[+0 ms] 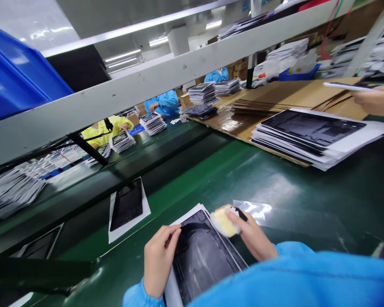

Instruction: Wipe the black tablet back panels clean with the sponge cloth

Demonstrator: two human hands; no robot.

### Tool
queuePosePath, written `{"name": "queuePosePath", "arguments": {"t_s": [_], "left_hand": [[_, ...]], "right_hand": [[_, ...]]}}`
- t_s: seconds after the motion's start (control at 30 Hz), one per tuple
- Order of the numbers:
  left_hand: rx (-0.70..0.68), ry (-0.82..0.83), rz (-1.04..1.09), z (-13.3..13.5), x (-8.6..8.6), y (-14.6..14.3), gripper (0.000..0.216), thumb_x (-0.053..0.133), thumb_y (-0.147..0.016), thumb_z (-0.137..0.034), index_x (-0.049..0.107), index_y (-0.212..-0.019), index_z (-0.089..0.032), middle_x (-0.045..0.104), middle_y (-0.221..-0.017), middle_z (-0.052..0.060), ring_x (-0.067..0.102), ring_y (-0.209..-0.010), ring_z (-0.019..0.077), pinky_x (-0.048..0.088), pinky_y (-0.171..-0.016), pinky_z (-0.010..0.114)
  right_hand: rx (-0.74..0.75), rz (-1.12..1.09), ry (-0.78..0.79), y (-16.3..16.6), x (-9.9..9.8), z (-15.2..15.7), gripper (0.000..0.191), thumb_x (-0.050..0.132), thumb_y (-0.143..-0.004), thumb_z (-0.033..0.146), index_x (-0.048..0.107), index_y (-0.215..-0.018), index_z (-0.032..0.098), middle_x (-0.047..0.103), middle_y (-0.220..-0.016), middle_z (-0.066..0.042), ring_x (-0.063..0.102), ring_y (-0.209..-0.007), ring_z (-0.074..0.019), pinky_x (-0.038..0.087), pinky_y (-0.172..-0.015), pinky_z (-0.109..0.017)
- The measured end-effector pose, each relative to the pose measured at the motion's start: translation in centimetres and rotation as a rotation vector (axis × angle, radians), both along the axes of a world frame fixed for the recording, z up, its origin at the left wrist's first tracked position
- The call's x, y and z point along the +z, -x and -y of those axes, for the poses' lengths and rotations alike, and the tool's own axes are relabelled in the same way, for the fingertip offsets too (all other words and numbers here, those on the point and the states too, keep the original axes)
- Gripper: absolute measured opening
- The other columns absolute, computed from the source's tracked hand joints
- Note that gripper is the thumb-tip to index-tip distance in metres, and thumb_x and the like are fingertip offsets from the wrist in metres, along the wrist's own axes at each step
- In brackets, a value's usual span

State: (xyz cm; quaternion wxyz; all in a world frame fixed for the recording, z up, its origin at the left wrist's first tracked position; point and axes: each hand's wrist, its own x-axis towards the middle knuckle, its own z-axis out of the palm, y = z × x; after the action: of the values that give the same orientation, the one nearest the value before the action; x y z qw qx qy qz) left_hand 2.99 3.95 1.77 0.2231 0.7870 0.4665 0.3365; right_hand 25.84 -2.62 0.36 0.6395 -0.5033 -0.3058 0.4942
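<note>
A black flat panel (pixel 205 256) lies on a white sheet at the near edge of the green table (pixel 230 175). My left hand (pixel 158 260) rests on the panel's left edge, fingers curled, pressing it down. My right hand (pixel 249 232) is closed on a yellowish-white wad of cloth (pixel 224 221) at the panel's upper right corner; a thin dark object pokes from between its fingers. A clear plastic film (pixel 259 211) lies just right of that hand.
Another black panel on white paper (pixel 128 204) lies on the dark conveyor belt. A stack of panels (pixel 313 134) sits on brown cardboard (pixel 284 96) at right. Another person's hand (pixel 376 100) holds a panel far right. Workers in blue and yellow sit beyond. A blue bin (pixel 16 72) sits upper left.
</note>
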Motion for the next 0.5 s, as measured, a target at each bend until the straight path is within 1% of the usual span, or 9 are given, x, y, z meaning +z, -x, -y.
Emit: {"name": "queuePosePath", "arguments": {"t_s": [0.07, 0.13, 0.2, 0.27, 0.37, 0.43, 0.5], "left_hand": [[0.036, 0.066, 0.015, -0.6, 0.2, 0.0, 0.029, 0.055, -0.084, -0.045, 0.074, -0.086, -0.023, 0.071, -0.079, 0.002, 0.064, -0.066, 0.0169, 0.050, -0.058, 0.025], [0.069, 0.156, 0.034, -1.1, 0.1, -0.1, 0.032, 0.057, -0.081, -0.044, 0.073, -0.096, -0.020, 0.070, -0.075, 0.002, 0.061, -0.063, 0.0152, 0.049, -0.058, 0.024], [0.081, 0.244, 0.046, -1.5, -0.1, -0.3, 0.034, 0.058, -0.080, -0.040, 0.072, -0.101, -0.017, 0.069, -0.074, 0.002, 0.059, -0.062, 0.0139, 0.048, -0.060, 0.023], [0.071, 0.309, 0.041, -1.9, -0.4, -0.4, 0.029, 0.058, -0.080, -0.035, 0.072, -0.096, -0.015, 0.069, -0.074, 0.003, 0.058, -0.064, 0.0133, 0.047, -0.062, 0.023], [0.054, 0.386, 0.020, -2.4, -0.8, -0.4, 0.024, 0.057, -0.079, -0.029, 0.073, -0.090, -0.014, 0.069, -0.074, 0.003, 0.055, -0.063, 0.0120, 0.046, -0.063, 0.022], [0.041, 0.426, 0.010, -2.6, -1.1, -0.3, 0.023, 0.057, -0.079, -0.027, 0.073, -0.089, -0.013, 0.069, -0.074, 0.003, 0.053, -0.061, 0.0111, 0.045, -0.062, 0.022], [0.033, 0.454, 0.002, -2.8, -1.3, -0.2, 0.023, 0.057, -0.079, -0.025, 0.073, -0.089, -0.013, 0.069, -0.074, 0.003, 0.053, -0.061, 0.0106, 0.044, -0.061, 0.021]], "right_hand": [[-0.072, -0.081, 0.059, -0.2, -0.2, -0.8, 0.035, 0.061, -0.076, 0.056, 0.073, -0.080, 0.023, 0.071, -0.072, -0.002, 0.064, -0.067, -0.0190, 0.051, -0.060, -0.030], [-0.097, -0.140, 0.101, -0.2, -0.2, -1.5, 0.035, 0.064, -0.074, 0.055, 0.071, -0.080, 0.022, 0.070, -0.072, -0.002, 0.062, -0.066, -0.0164, 0.047, -0.052, -0.025], [-0.082, -0.167, 0.127, -0.2, -0.1, -2.1, 0.034, 0.068, -0.070, 0.053, 0.070, -0.080, 0.021, 0.069, -0.073, -0.002, 0.060, -0.066, -0.0150, 0.045, -0.049, -0.023], [-0.055, -0.159, 0.141, 0.1, -0.1, -2.6, 0.036, 0.073, -0.065, 0.051, 0.070, -0.081, 0.020, 0.068, -0.074, -0.002, 0.059, -0.066, -0.0147, 0.045, -0.050, -0.023], [-0.026, -0.075, 0.152, 0.7, -0.5, -3.2, 0.039, 0.074, -0.062, 0.050, 0.068, -0.083, 0.017, 0.064, -0.067, 0.000, 0.053, -0.057, -0.0128, 0.041, -0.045, -0.023], [-0.016, 0.022, 0.161, 1.2, -0.9, -3.5, 0.039, 0.073, -0.064, 0.048, 0.066, -0.087, 0.017, 0.058, -0.056, 0.004, 0.047, -0.046, -0.0108, 0.036, -0.041, -0.024], [-0.001, 0.136, 0.176, 1.6, -1.4, -3.8, 0.040, 0.071, -0.066, 0.046, 0.065, -0.093, 0.018, 0.054, -0.049, 0.007, 0.041, -0.039, -0.0100, 0.034, -0.040, -0.025]]}}
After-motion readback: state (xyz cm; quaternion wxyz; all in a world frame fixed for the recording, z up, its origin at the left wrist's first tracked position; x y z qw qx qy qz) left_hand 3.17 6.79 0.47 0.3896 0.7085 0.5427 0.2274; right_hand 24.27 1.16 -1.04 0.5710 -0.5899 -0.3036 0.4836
